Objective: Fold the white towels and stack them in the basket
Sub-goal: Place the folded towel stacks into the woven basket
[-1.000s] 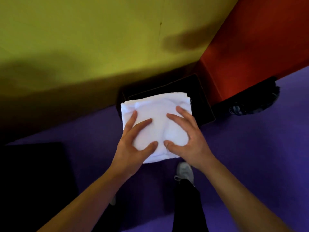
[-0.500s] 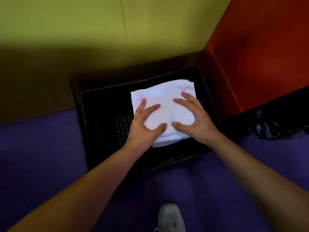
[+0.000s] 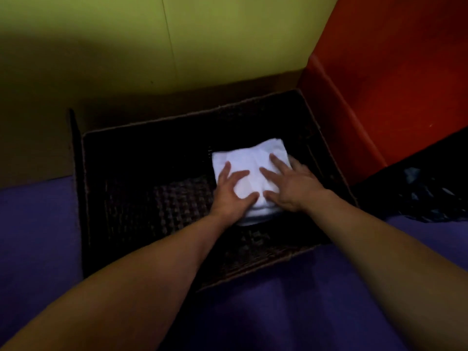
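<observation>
**Both hands flat on the folded towel in the basket**

While the yellow-green wall (image 3: pixel 126 46) fills the scene beyond the basket and the red wall (image 3: pixel 405 84) rises at the basket's right, the purple floor (image 3: pixel 38 224) runs along its left and near sides. A dark woven basket (image 3: pixel 83 198) sits in the corner where the two walls meet, its far rim close to the yellow-green wall and its right rim close to the red one. Two bare forearms reach in over the basket's near rim.

One folded white towel (image 3: pixel 250 160) lies in the right half of the basket, on its woven bottom. The left hand (image 3: pixel 229 196) rests on the towel's left and near part with its fingers spread and nearly straight, thumb pointing toward the other hand. The right hand (image 3: pixel 291 186) lies on the towel's right part, fingers likewise spread and flat; its outer fingers run past the towel's right edge. Neither hand curls round the cloth; both press on top of it.

Much of the basket's inside is very dark, so the far and left walls can hardly be made out. Whether other towels lie under the white one cannot be told. The towel's near corner is partly hidden by the left wrist. To the right of the basket, below the red wall, a dark heap (image 3: pixel 425 193) with pale flecks is too dim to identify.
</observation>
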